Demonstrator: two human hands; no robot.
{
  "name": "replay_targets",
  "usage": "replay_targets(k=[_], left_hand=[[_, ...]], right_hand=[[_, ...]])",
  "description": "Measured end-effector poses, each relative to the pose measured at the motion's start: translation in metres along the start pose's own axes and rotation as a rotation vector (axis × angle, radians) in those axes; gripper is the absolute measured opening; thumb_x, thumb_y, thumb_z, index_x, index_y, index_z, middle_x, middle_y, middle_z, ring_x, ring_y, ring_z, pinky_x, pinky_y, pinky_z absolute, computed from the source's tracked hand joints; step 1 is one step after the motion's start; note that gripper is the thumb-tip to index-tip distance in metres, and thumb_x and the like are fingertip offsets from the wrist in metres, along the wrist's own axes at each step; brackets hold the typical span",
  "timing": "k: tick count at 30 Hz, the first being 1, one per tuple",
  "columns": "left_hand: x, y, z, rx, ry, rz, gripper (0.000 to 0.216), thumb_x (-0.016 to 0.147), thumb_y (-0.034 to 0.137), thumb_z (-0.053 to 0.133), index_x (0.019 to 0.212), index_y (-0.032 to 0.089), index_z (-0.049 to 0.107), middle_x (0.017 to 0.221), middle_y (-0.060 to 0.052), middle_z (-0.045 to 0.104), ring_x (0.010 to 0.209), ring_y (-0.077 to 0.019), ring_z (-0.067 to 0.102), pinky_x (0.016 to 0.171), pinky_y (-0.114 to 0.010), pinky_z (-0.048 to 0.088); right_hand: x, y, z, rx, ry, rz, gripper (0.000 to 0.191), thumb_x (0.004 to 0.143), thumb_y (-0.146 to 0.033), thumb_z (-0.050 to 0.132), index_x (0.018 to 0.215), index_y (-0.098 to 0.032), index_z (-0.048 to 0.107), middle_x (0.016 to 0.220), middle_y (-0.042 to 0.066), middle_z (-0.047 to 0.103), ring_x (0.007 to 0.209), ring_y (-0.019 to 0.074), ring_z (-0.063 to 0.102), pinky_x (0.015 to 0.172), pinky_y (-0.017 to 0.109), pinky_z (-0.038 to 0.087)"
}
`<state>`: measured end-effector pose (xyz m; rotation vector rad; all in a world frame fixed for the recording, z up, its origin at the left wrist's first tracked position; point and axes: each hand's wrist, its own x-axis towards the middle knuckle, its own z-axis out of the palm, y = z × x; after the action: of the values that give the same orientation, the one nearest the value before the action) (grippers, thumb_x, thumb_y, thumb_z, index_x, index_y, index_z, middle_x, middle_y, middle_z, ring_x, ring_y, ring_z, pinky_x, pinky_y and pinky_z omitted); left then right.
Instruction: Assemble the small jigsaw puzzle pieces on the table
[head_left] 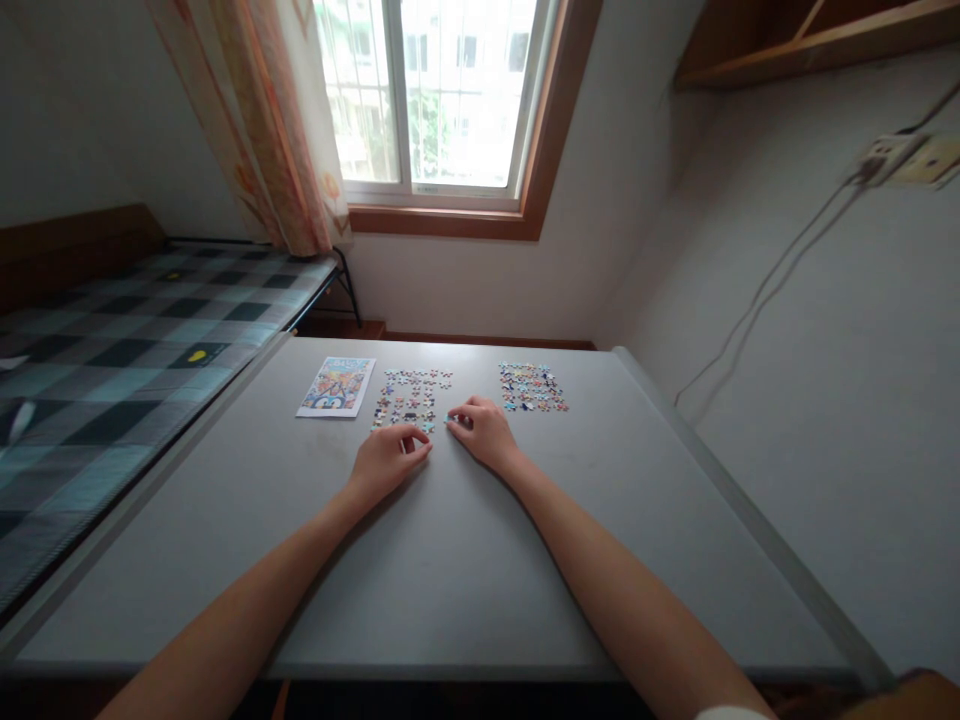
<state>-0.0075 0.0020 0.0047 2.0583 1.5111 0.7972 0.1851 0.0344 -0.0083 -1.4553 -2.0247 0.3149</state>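
Filling most of the lower view: pale grey counter point(450, 580), plain top, strips along both sides. Bed point(142, 335) at far left, checked cover in blue, grey and black. Window point(465, 100) past the far edge, wood trim, very bright outside. Curtain point(274, 130), orange and cream, bunched at the window's left. Wooden shelf point(817, 55) high on the right, cut off by the picture edge.

Two bare forearms point(259, 615) reach over the near edge. Left hand point(385, 463) at the near side of the left-hand pieces; fingers curled, thumb and index tips close, can't tell if anything is between. Right hand point(489, 434) between the two lots of pieces; fingers bent, thumb and index tips nearly together.

Printed sheet point(337, 388), colourful cartoon picture, flat on the counter, left of all pieces. Left puzzle group point(410, 416) just beside it, rows with gaps, top rows running farther right. Right puzzle group point(529, 388) well apart from that, mixed colours, loose rows. Wall sockets point(892, 157) at right. Smallest: light-blue piece point(448, 418) at the right fingertips, just right of the left group; too small to tell if pinched or only touched.
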Motion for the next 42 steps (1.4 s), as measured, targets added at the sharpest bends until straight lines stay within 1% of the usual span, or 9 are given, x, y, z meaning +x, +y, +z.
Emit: replay_targets(k=[23,28,32,35,39,42], left_hand=[[0.000,-0.001,0.000,0.005,0.002,0.001,0.022,0.075,0.038,0.057,0.076,0.021,0.070,0.058,0.001,0.059,0.053,-0.0119,0.049,0.053,-0.022,0.032],[-0.001,0.006,-0.003,0.108,-0.019,-0.030,0.026,0.079,0.041,0.053,0.076,0.020,0.068,0.060,0.001,0.061,0.056,-0.0124,0.051,0.055,-0.023,0.032],[-0.004,0.011,-0.007,0.299,-0.032,-0.066,0.031,0.081,0.044,0.049,0.065,0.020,0.062,0.064,-0.001,0.063,0.059,-0.0137,0.053,0.054,-0.024,0.029],[-0.005,0.012,-0.009,0.408,-0.054,-0.104,0.032,0.080,0.045,0.048,0.063,0.020,0.060,0.065,-0.002,0.064,0.060,-0.0149,0.054,0.054,-0.025,0.026],[-0.004,0.010,-0.010,0.437,-0.070,-0.135,0.033,0.081,0.046,0.047,0.065,0.021,0.060,0.069,-0.002,0.065,0.063,-0.0157,0.056,0.054,-0.025,0.026],[-0.004,0.010,-0.010,0.435,-0.068,-0.133,0.033,0.080,0.047,0.047,0.064,0.021,0.059,0.067,-0.002,0.065,0.062,-0.0153,0.055,0.054,-0.025,0.025]], right_hand=[[0.000,0.001,0.001,0.017,0.003,0.010,0.013,0.079,-0.030,0.064,0.088,-0.024,0.071,0.083,0.003,0.061,0.083,0.0157,0.053,0.079,0.030,0.037],[0.000,0.001,0.001,0.017,-0.009,0.016,0.013,0.079,-0.030,0.064,0.088,-0.023,0.071,0.082,0.002,0.060,0.082,0.0152,0.053,0.079,0.029,0.036],[0.000,0.000,-0.001,0.022,-0.011,0.015,0.014,0.079,-0.030,0.064,0.089,-0.023,0.071,0.082,0.002,0.061,0.082,0.0151,0.052,0.078,0.029,0.036],[0.000,0.000,-0.001,0.026,-0.012,0.017,0.014,0.079,-0.030,0.064,0.090,-0.023,0.071,0.082,0.002,0.061,0.082,0.0153,0.053,0.079,0.029,0.036],[-0.001,0.002,0.000,0.027,-0.007,0.013,0.014,0.079,-0.030,0.064,0.089,-0.023,0.071,0.082,0.002,0.060,0.083,0.0152,0.052,0.079,0.029,0.036],[-0.001,0.002,0.001,0.026,-0.005,0.012,0.013,0.079,-0.030,0.064,0.088,-0.023,0.071,0.082,0.002,0.060,0.082,0.0148,0.052,0.079,0.029,0.036]])
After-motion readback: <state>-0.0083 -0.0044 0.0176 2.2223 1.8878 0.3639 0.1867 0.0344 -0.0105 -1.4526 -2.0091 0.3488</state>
